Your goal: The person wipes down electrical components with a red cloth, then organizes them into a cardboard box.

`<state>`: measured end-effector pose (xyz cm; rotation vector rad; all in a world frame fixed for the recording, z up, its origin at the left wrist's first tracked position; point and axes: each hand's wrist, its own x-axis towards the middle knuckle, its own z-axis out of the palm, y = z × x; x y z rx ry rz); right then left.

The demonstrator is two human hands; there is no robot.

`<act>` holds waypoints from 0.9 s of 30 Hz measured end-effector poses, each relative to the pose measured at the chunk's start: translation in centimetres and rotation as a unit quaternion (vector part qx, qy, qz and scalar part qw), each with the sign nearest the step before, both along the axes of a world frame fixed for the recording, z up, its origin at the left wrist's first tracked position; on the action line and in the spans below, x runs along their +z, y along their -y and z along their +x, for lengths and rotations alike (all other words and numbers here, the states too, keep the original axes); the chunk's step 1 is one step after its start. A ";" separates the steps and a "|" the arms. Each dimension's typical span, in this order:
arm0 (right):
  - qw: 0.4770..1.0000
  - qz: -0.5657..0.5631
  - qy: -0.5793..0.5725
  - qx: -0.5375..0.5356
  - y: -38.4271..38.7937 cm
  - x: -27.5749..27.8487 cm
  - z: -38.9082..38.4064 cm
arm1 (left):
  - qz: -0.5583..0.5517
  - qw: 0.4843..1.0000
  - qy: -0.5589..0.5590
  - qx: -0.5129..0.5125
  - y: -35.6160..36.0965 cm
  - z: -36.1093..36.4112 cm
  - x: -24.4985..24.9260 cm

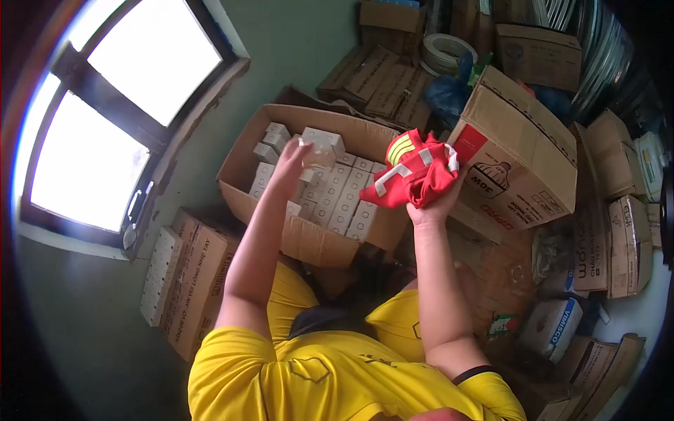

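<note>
My right hand is closed on a bunched red cloth garment with yellow stripes and white bands, held up beside the large carton. My left hand is raised over an open cardboard box. Its fingers are pinched together near a pale, see-through blur, and I cannot make out what that is. Rows of small white boxes with round marks fill much of the open box below. A few more white boxes lie loose on top, behind my left hand.
A big lamp carton leans at right. Flat cartons, a white coil and a blue plastic bag lie behind. Cartons stand under the window at left. More packages line the right wall.
</note>
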<state>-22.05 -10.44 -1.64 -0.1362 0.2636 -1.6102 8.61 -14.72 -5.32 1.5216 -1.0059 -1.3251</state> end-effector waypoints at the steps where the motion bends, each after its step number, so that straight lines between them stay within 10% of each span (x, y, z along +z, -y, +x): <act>1: 1.000 -0.003 -0.001 0.003 -0.1 0.0 0.5 | 0.009 0.978 -0.209 -0.008 -1.0 0.6 0.6; 4: 1.000 0.001 0.015 0.024 -0.8 0.6 2.0 | -0.005 0.917 -0.398 0.004 -5.5 -1.1 3.4; 12: 0.981 -0.055 -0.106 0.155 -5.2 -1.8 9.3 | -0.080 0.914 -0.374 0.137 -12.3 -8.8 1.9; 19: 0.883 -0.190 -0.428 -0.036 -7.8 -1.6 11.6 | -0.171 0.826 -0.514 0.157 -14.6 -7.2 6.2; 27: 0.869 -0.221 -0.434 -0.085 -9.4 -2.4 10.9 | -0.129 0.857 -0.452 0.211 -15.7 -11.3 5.7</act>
